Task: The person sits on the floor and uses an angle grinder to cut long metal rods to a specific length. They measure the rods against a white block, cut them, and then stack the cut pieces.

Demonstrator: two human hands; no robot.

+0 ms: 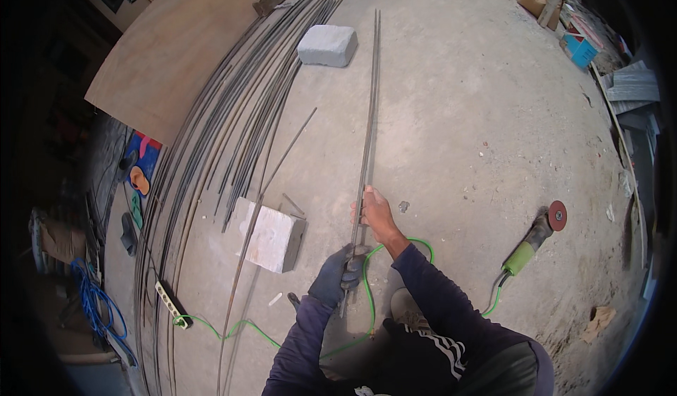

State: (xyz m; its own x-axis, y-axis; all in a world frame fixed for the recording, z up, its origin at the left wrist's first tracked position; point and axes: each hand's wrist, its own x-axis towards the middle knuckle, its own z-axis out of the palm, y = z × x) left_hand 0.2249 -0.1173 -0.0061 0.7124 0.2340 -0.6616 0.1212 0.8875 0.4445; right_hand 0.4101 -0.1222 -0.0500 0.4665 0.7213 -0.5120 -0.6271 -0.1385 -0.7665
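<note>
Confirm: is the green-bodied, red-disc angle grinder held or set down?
Set down: the grinder lies on the grey concrete floor, apart from both hands.

Rods (371,107) are matt metal, blocks (328,45) rough & stone-like, flr (458,114) matt concr., board (169,50) smooth wd.

A gloved left hand (338,275) and bare right hand (377,214) hold thin metal rods (371,107) left of an angle grinder (522,256).

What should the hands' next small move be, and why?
Probably slide the bare right hand up the thin rods: it and the gloved left hand hold them near the lower end, with most of their length extending beyond.
</note>
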